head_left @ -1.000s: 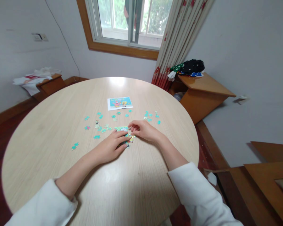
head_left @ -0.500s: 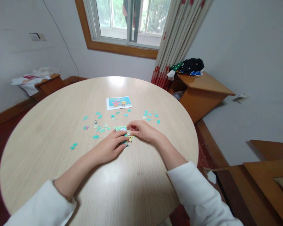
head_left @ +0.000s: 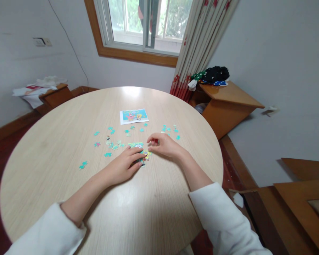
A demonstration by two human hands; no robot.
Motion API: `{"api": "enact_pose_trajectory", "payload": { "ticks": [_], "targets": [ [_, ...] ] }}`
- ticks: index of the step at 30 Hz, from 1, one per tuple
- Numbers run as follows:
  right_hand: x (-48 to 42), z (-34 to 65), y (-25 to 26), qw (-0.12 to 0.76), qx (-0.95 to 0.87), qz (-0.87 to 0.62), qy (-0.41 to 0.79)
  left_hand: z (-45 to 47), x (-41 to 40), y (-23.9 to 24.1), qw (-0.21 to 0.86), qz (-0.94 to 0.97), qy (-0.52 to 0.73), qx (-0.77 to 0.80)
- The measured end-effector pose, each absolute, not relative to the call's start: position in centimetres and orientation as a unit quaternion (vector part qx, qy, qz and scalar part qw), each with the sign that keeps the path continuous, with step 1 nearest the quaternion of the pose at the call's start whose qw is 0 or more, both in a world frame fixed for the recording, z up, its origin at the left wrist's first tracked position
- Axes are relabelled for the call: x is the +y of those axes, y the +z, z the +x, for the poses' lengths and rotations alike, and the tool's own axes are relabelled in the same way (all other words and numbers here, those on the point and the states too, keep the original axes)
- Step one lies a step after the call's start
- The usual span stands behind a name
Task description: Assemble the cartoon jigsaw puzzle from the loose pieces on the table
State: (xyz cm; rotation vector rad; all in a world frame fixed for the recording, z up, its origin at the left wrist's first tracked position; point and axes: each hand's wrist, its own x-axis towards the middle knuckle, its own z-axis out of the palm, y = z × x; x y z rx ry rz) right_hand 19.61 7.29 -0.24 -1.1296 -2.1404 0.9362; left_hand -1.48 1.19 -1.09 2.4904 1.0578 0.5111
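My left hand (head_left: pixel 129 163) lies with fingers outstretched over a partly joined jigsaw puzzle (head_left: pixel 146 154), covering much of it. The yellow cartoon figure and a green top edge of the puzzle show around those fingers. Just to the right, my right hand (head_left: pixel 163 144) is raised slightly, its thumb and index finger apart with no piece visible between them. Its thumb is close to the puzzle's right edge; whether they touch I cannot tell. Loose teal jigsaw pieces (head_left: pixel 107 154) lie scattered to the left of the puzzle and beyond it.
A printed reference picture (head_left: pixel 134 116) with cartoon figures lies farther back on the round wooden table (head_left: pixel 117 219). Several more loose pieces (head_left: pixel 178 137) sit beyond my right hand. A wooden cabinet (head_left: pixel 223 102) with cloth on top stands past the table's right rim.
My right hand has moved a little to the right, away from the puzzle, uncovering more of the yellow figure. The left hand has stayed in place.
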Motion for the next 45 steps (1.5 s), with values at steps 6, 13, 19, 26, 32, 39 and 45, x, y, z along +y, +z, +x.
{"api": "enact_pose_trajectory", "payload": {
  "ticks": [6, 13, 19, 26, 32, 39, 45],
  "targets": [
    [7.1, 19.3, -0.3, 0.241, -0.816, -0.408, 0.333, -1.4, 1.2, -1.1, 0.195, 0.879, 0.197, 0.388],
    [7.8, 20.3, -0.1, 0.29, -0.779, -0.474, 0.29, -1.8, 1.8, -1.2, 0.168, 0.845, 0.252, 0.442],
    [8.6, 21.6, -0.1, 0.294, -0.749, -0.553, 0.215, -2.1, 2.2, -1.7, 0.145, 0.828, 0.267, 0.471],
    [8.7, 21.8, -0.4, 0.256, -0.761, -0.562, 0.199, -2.3, 2.4, -2.1, 0.138, 0.816, 0.27, 0.492],
    [8.4, 21.7, -0.5, 0.209, -0.787, -0.55, 0.183, -2.3, 2.4, -2.1, 0.132, 0.819, 0.245, 0.502],
    [8.3, 21.6, -0.4, 0.189, -0.794, -0.549, 0.181, -2.1, 2.3, -1.7, 0.14, 0.826, 0.239, 0.49],
    [8.2, 21.4, -0.1, 0.185, -0.787, -0.555, 0.196, -2.2, 2.3, -1.8, 0.139, 0.824, 0.243, 0.493]
  ]
}}
